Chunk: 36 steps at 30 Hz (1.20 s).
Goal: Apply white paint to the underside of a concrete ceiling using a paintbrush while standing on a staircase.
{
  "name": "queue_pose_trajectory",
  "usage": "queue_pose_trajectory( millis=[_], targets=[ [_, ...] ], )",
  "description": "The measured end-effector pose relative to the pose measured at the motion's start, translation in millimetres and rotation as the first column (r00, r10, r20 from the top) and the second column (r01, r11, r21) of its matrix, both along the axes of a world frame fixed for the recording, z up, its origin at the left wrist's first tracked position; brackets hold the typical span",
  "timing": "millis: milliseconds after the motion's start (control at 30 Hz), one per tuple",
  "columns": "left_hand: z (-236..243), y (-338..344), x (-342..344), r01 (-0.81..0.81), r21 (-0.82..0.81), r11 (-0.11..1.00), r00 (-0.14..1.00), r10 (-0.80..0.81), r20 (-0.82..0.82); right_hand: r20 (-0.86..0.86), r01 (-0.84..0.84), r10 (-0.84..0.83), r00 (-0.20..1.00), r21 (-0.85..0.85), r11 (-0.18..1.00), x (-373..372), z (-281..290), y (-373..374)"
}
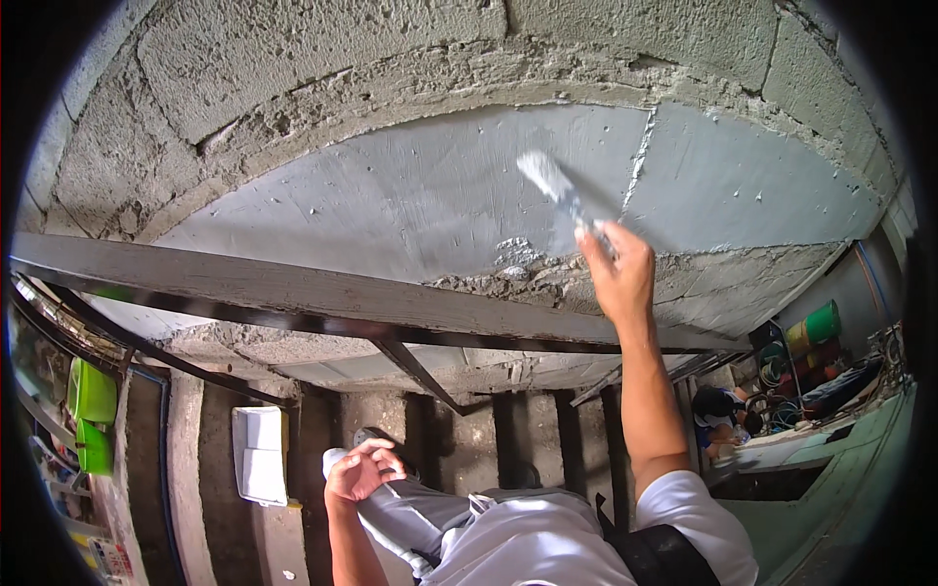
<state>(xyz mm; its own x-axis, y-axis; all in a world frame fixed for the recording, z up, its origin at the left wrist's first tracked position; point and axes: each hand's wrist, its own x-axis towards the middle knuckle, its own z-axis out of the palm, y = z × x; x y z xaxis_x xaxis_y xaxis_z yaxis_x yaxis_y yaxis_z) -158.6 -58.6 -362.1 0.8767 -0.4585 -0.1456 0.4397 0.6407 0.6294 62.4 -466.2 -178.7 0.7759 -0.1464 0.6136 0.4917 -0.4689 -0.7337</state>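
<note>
Gripping the handle of a paintbrush (562,195), the right hand (618,269) reaches up in the upper right of the frame, fingers wrapped tightly round it, the pale, blurred bristle end lying against the concrete slab (410,195). That slab is smooth and flat with a grey, wet-looking coat, dotted with small white specks and crossed by a rough white seam to the right of the brush. Coarse, pitted concrete blocks (293,59) with crumbly mortar joints border it above. A dark, flat steel bar (244,283) runs across the middle of the frame below the slab. At lower centre the left hand (362,471) rests on a grey trouser knee (410,518), fingers loosely curled and holding nothing. A white tray (260,454) lies at lower left.
</note>
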Motion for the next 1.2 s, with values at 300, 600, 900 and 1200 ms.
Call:
queue_pose_trajectory(
  millis=[300,600,900,1200],
  targets=[
    [-4.3,-1.6,5.9,0.004,0.002,1.000,1.000,-0.004,0.027,-0.056,0.099,-0.115,0.992,-0.224,0.970,-3.2,-35.6,6.2],
    [-3.4,-1.7,14.8,0.025,0.017,1.000,1.000,-0.025,0.000,0.175,0.058,-0.044,0.984,-0.077,0.995,21.9,41.0,8.2],
    [-2.1,5.0,7.2,-0.004,-0.005,1.000,1.000,0.004,0.002,0.151,0.086,-0.089,0.985,0.032,0.996,16.7,38.8,-24.3],
    [-3.6,6.4,11.9,0.006,-0.010,1.000,1.000,-0.006,-0.005,0.172,0.101,-0.075,0.982,-0.148,0.984,20.5,48.5,8.1]
  ],
)
